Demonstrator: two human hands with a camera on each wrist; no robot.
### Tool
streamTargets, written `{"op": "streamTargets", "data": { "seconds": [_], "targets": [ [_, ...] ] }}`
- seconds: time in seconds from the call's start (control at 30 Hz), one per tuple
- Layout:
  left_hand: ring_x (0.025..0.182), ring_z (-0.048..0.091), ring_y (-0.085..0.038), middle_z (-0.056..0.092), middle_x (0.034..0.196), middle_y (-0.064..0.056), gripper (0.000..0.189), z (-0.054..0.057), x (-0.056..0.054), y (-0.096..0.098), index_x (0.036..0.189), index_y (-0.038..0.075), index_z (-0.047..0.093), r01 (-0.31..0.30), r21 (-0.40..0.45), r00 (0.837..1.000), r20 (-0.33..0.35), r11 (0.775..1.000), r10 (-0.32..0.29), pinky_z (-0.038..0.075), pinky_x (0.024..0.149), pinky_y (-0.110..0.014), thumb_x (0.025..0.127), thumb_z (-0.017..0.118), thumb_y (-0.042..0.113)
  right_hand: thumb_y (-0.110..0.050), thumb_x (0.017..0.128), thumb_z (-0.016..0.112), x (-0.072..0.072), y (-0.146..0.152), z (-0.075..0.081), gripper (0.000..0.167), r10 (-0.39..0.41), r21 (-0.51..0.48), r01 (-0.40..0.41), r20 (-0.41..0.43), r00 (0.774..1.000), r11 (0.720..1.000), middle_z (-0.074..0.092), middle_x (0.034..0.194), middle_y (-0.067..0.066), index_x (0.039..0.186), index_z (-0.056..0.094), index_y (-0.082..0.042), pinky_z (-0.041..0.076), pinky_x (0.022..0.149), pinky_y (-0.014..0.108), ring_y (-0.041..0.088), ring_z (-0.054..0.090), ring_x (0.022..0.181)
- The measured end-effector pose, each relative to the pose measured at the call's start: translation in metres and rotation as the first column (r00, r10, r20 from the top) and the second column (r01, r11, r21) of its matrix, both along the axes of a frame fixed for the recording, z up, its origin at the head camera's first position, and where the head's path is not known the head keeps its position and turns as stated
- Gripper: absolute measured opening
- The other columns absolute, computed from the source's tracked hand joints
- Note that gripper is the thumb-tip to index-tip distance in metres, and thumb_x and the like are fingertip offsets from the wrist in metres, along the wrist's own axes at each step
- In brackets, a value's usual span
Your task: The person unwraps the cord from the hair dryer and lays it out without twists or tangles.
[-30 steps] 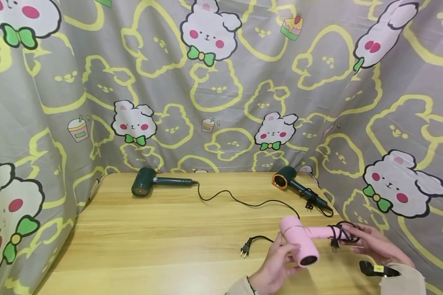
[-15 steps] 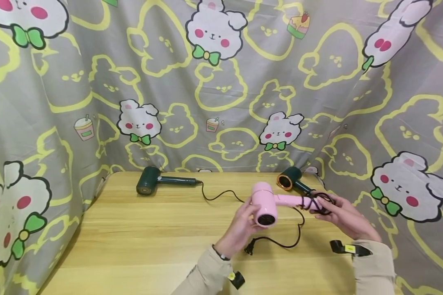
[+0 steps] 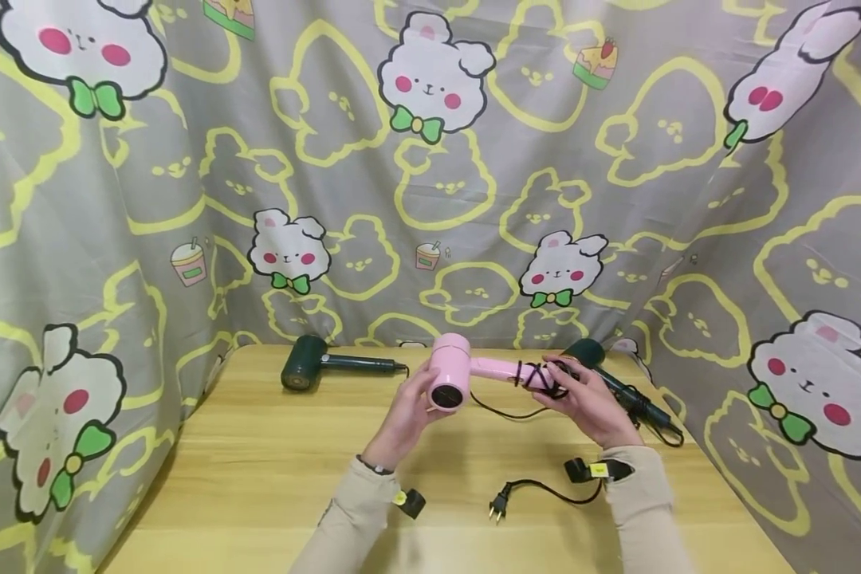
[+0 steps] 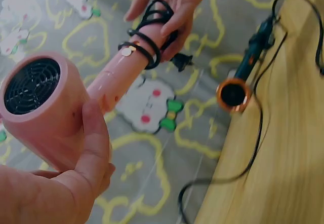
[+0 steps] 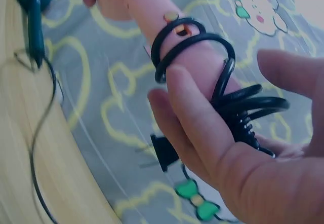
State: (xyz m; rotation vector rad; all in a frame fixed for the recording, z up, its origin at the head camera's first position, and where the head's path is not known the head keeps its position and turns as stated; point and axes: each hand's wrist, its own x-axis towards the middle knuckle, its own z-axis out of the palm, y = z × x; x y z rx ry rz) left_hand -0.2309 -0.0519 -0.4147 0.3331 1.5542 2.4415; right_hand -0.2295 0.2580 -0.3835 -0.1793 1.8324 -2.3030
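Observation:
In the head view a pink hair dryer (image 3: 450,360) is held up over the table, its barrel to the left and its handle pointing right. My left hand (image 3: 405,413) grips the barrel, with the thumb pressed on its side in the left wrist view. My right hand (image 3: 594,408) holds the far end of the handle, where a black cord (image 5: 190,44) is wound round it in loops. The right wrist view shows the fingers under the handle and the thumb raised apart from it. The cord's plug (image 5: 164,153) hangs below the handle.
A dark green hair dryer (image 3: 303,363) lies at the back left of the wooden table (image 3: 273,478). Another green one (image 3: 634,400), cord wrapped, lies at the back right, partly behind my right hand. A loose plug (image 3: 498,504) rests near the front. Patterned curtains (image 3: 466,183) enclose the table.
Both hands have carried the pink hair dryer left and towards the back, up off the right front area. The grip on barrel and handle stays much the same.

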Motion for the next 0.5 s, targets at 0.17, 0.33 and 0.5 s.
{"op": "streamTargets", "data": {
  "seconds": [0.17, 0.33, 0.5],
  "targets": [
    [0.102, 0.067, -0.008, 0.042, 0.155, -0.023, 0.067, -0.008, -0.010, -0.024, 0.163, 0.008, 0.030, -0.060, -0.019, 0.998, 0.000, 0.998, 0.060, 0.057, 0.084, -0.032, 0.102, 0.049, 0.029, -0.018, 0.109, 0.053, -0.015, -0.028, -0.007, 0.025, -0.028, -0.044, 0.029, 0.019, 0.999, 0.999, 0.029, 0.145, 0.016, 0.133, 0.056, -0.013, 0.057, 0.100, 0.033, 0.014, 0.058, 0.116],
    [0.105, 0.065, -0.007, 0.039, 0.157, -0.025, 0.067, -0.008, -0.016, -0.050, 0.163, 0.004, 0.028, -0.091, -0.063, 0.995, -0.044, 0.994, 0.088, 0.057, 0.086, -0.033, 0.102, 0.047, 0.026, -0.014, 0.108, 0.055, -0.030, -0.059, -0.014, 0.040, -0.076, -0.059, 0.079, 0.046, 0.996, 0.995, 0.030, 0.150, 0.019, 0.145, 0.046, -0.007, 0.058, 0.097, 0.030, 0.015, 0.058, 0.117],
    [0.105, 0.065, -0.007, 0.039, 0.155, -0.026, 0.066, -0.008, -0.021, -0.072, 0.162, 0.003, 0.028, -0.103, -0.094, 0.992, -0.079, 0.990, 0.095, 0.057, 0.087, -0.035, 0.102, 0.045, 0.024, -0.008, 0.106, 0.056, -0.042, -0.084, -0.023, 0.047, -0.097, -0.077, 0.099, 0.026, 0.995, 0.992, 0.036, 0.147, 0.023, 0.149, 0.039, 0.000, 0.059, 0.093, 0.029, 0.018, 0.062, 0.115]
  ]
}}
